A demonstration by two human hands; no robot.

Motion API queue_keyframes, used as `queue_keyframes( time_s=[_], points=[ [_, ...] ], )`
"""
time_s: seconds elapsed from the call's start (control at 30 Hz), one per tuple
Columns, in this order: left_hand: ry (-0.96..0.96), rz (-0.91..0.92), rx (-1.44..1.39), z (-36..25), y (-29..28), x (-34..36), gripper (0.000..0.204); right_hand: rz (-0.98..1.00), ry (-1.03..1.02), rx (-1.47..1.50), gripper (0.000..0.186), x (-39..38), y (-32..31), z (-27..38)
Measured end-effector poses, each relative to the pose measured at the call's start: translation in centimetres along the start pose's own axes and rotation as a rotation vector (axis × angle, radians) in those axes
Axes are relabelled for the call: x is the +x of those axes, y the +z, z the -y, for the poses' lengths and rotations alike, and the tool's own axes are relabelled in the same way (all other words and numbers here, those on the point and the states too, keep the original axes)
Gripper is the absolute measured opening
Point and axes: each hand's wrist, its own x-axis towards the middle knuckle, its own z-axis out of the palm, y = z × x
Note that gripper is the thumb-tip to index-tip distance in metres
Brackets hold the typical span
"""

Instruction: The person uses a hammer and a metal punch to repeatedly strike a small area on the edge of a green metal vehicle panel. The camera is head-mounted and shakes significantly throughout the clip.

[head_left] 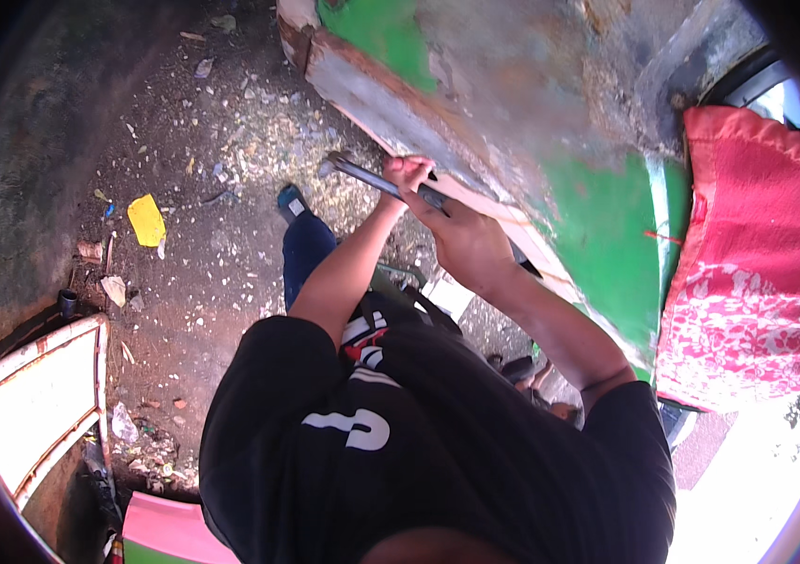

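A hammer (362,177) with a metal shaft and dark grip crosses in front of me, its head towards the left. My right hand (475,246) is closed around the grip. My left hand (407,175) lies just beyond the shaft, its fingers bent together against the lower edge of a green and grey worn body panel (494,103). A small dark tip shows beside those fingers, but what they pinch is too small to make out. Along this edge runs a pale strip (503,214), partly hidden by my right hand.
A red and white patterned cloth (748,244) hangs over the panel's right side. Chips and litter cover the ground (221,310), with a yellow scrap (146,221) among them. A rusty white metal frame (104,371) stands at the left, and a pink-edged piece (170,526) lies at lower left.
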Motion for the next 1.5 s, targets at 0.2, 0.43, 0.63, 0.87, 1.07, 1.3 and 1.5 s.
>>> queue_keyframes(
  time_s=[0.2,0.43,0.63,0.87,1.07,1.3,1.5],
  points=[
    [-0.072,-0.106,-0.121,-1.2,1.2,-0.3,0.007,0.019,0.090,-0.088,0.066,-0.3,1.3,-1.8],
    [-0.084,-0.053,0.112,-2.4,2.2,-0.3,0.007,0.023,0.110,-0.069,0.064,-0.5,2.2,-2.5],
    [0.101,-0.044,0.074,0.3,0.8,0.8,0.006,-0.120,0.001,-0.016,0.061,-1.8,1.4,-2.1],
    [0.071,-0.046,-0.061,0.3,1.2,0.9,0.005,-0.217,-0.054,0.040,0.052,-1.4,-0.4,-1.7],
    [0.024,-0.076,0.291,0.8,1.6,-1.2,0.009,-0.170,0.030,0.045,0.056,-1.3,0.3,-3.5],
    [0.009,-0.038,0.146,-0.8,2.2,0.1,0.006,-0.133,0.043,-0.022,0.060,-1.4,1.6,-4.1],
    [0.063,-0.012,0.207,-0.4,2.7,-0.3,0.006,0.000,0.184,-0.076,0.061,-2.5,2.2,-3.9]
  ],
)
